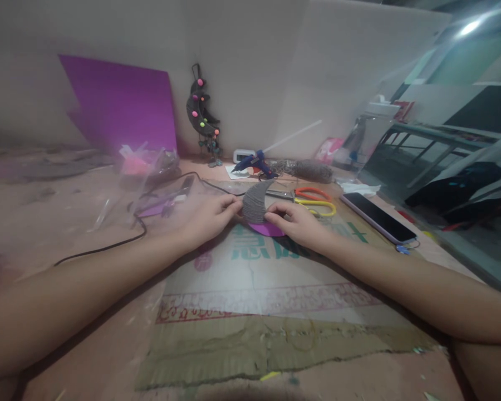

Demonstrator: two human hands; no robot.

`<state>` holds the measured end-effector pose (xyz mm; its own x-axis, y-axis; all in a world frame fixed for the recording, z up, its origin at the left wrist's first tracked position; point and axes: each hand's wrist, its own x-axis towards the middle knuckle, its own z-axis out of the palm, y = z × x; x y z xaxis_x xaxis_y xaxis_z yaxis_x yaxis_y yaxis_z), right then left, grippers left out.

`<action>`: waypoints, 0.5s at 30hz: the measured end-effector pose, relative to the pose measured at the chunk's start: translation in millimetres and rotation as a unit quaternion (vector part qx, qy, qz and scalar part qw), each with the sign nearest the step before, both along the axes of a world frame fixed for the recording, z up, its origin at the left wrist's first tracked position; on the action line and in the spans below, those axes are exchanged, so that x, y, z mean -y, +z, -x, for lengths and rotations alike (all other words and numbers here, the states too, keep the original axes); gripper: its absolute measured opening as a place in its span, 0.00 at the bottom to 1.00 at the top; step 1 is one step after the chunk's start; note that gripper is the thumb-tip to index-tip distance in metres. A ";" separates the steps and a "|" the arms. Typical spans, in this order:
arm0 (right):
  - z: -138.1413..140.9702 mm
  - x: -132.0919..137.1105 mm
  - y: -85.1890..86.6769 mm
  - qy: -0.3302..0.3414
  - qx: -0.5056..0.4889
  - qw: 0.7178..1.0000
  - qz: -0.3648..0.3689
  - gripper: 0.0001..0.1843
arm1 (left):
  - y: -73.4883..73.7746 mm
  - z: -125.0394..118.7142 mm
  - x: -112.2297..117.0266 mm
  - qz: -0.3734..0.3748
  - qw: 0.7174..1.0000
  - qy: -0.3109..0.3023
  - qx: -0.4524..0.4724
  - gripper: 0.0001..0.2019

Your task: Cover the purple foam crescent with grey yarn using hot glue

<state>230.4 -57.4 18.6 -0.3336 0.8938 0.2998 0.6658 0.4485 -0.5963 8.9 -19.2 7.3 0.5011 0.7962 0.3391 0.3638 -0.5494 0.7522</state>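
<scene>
A grey crescent moon wrapped in yarn [255, 203] is held up between my two hands, over the cardboard. My left hand [219, 216] pinches its left edge between thumb and fingertips. On the other side, my right hand [292, 221] grips the lower right part with thumb and index finger. A purple piece of paper or foam [267, 229] shows just below the crescent; whether it is joined to it I cannot tell. Behind the crescent lie scissors with orange and yellow handles [317, 201], their blades partly hidden.
A blue glue gun [256, 162] with a glue stick stands behind, its cord [108, 246] running left. Grey yarn [303, 169], a phone [378, 217] and plastic bags [148, 167] lie around the cardboard [217, 348]. A decorated dark crescent [200, 114] and purple sheet [125, 106] lean on the wall.
</scene>
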 end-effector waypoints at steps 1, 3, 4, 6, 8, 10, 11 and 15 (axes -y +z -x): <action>-0.1 0.0 0.0 0.001 0.000 1.000 -0.001 0.11 | -0.2 0.2 -0.7 -0.004 1.000 -0.001 -0.001 0.16; -0.3 -0.1 -0.2 0.002 -0.002 1.000 -0.005 0.10 | -1.0 0.7 -2.1 -0.008 1.000 0.004 -0.003 0.18; -0.4 -0.2 -0.4 0.002 -0.003 1.000 -0.007 0.10 | -1.6 1.1 -2.6 -0.004 1.000 0.003 0.000 0.19; -0.4 -0.7 -1.1 -0.001 -0.005 1.000 -0.008 0.10 | -2.9 1.5 -3.4 0.012 1.000 -0.004 0.006 0.19; -0.5 -1.4 -1.9 -0.009 -0.009 1.000 -0.006 0.11 | -4.6 1.8 -4.3 0.023 1.000 -0.014 0.009 0.18; -0.5 -2.1 -2.5 -0.016 -0.013 1.000 -0.008 0.11 | -6.7 2.0 -5.7 0.023 1.000 -0.013 0.006 0.16; -0.5 -2.4 -2.7 -0.019 -0.015 1.000 -0.009 0.11 | -7.8 2.0 -6.5 0.022 1.000 -0.010 0.005 0.16; -0.5 -2.8 -3.1 -0.026 -0.014 0.999 -0.013 0.11 | -10.0 2.1 -8.1 0.036 0.999 -0.005 0.007 0.14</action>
